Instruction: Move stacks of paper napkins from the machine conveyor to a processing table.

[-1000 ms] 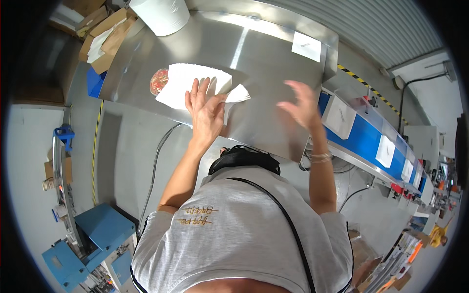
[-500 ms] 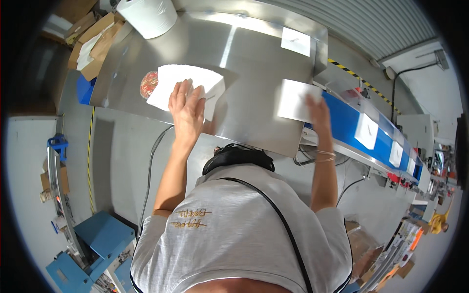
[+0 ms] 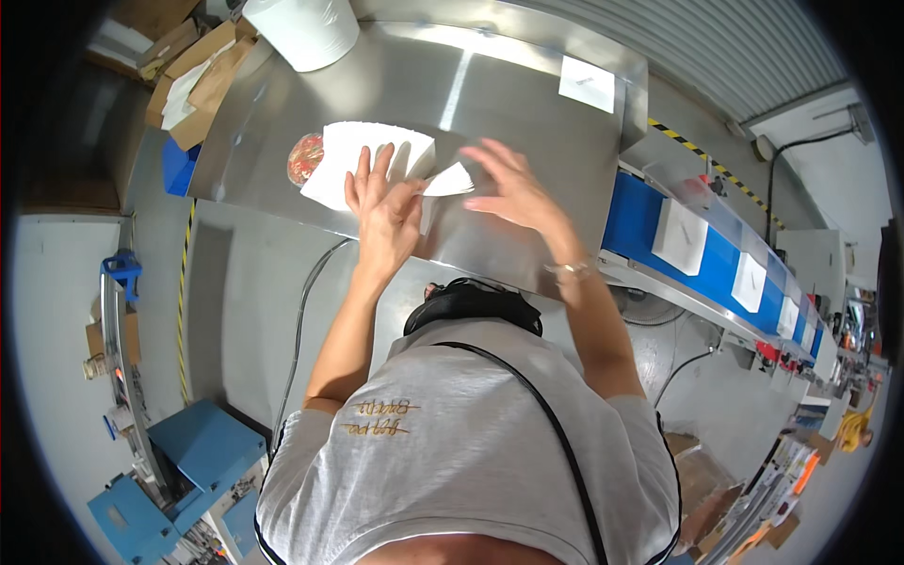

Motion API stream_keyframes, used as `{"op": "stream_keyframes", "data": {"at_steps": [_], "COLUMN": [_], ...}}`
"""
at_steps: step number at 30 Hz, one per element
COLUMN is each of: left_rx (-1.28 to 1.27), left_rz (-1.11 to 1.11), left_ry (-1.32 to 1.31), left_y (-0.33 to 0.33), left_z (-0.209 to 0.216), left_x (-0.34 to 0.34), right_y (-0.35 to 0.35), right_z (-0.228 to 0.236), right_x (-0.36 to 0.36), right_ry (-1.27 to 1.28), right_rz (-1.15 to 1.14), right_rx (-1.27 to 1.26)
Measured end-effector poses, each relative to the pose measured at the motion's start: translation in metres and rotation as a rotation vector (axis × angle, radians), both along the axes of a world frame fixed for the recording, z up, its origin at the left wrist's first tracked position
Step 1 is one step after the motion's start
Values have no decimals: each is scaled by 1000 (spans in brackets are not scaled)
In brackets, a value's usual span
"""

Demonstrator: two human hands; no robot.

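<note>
A stack of white flat sheets [image 3: 339,184] lies on the metal table. My left hand [image 3: 384,217] rests on it, several fingers spread over the top. Between its thumb and forefinger a raised corner of the top white sheet [image 3: 450,181] sticks out to the right. Just right of that corner my right hand [image 3: 513,193] hovers, slightly blurred, its fingers apart and nothing in them. Against the stack's left side sits a round red-patterned object [image 3: 305,159], partly covered by the sheets.
On the blue conveyor belt [image 3: 629,215] at the right lie several white sheets [image 3: 680,235]. One white sheet [image 3: 587,85] is at the table's far right corner. A white bucket-like container [image 3: 303,33] stands at the back left, near an open cardboard box [image 3: 202,85].
My right hand has let go of a white sheet, now on the conveyor belt, and moved left toward the stack. The top sheet's corner has come up at my left hand.
</note>
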State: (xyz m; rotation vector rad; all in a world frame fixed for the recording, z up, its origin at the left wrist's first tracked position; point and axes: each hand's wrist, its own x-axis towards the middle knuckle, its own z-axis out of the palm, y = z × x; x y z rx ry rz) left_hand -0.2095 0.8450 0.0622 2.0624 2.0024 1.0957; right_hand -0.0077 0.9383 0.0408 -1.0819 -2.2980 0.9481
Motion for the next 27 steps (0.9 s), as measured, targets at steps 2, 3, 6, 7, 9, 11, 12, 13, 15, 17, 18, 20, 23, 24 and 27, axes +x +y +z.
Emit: {"op": "stream_keyframes", "data": {"at_steps": [2, 3, 6, 7, 9, 11, 12, 13, 15, 17, 18, 20, 23, 24, 27], "left_rx": [-12, -7, -1, -13, 13, 23, 41, 72, 93, 90, 93, 87, 56, 57, 31], "left_rz": [-19, 14, 126, 125, 141, 141, 121, 119, 117, 136, 139, 126, 107, 100, 59], "left_ry": [9, 36, 62, 98, 125, 110, 87, 78, 70, 63, 53, 15, 33, 39, 47], "left_y": [2, 2, 5, 5, 4, 4, 5, 7, 7, 6, 5, 6, 3, 3, 1], "left_z": [4, 5, 6, 2, -1, -4, -4, -4, -6, -8, -9, -13, -9, -8, -5], "left_x": [0, -2, -8, -16, -18, -20, -20, -19, -19, -17, -17, -17, -16, -17, -16], "right_y": [16, 17, 15, 7, 0, -8, -12, -11, -9, -9, -10, -12, 12, 10, 6], "right_z": [-46, -45, -45, -43, -51, -17, -48, -57, -49, -51, -50, -35, -40, -33, -6], "right_x": [-22, -25, -10, 4, 49, 91, 130, 160, 209, 230, 230, 209, 160, 120, 19], "right_ry": [-24, -25, 473, 524, 600, 163, 453, 366, 266, 162, -257, -750, -236, -127, 134], "right_rz": [40, 35, 7, -113, -331, -615, -642, -720, -938, -992, -1156, -1275, -701, -485, -86], "right_rx": [356, 355, -584, -624, -637, -476, -442, -328, -357, -356, -60, 324, 241, 179, -73]}}
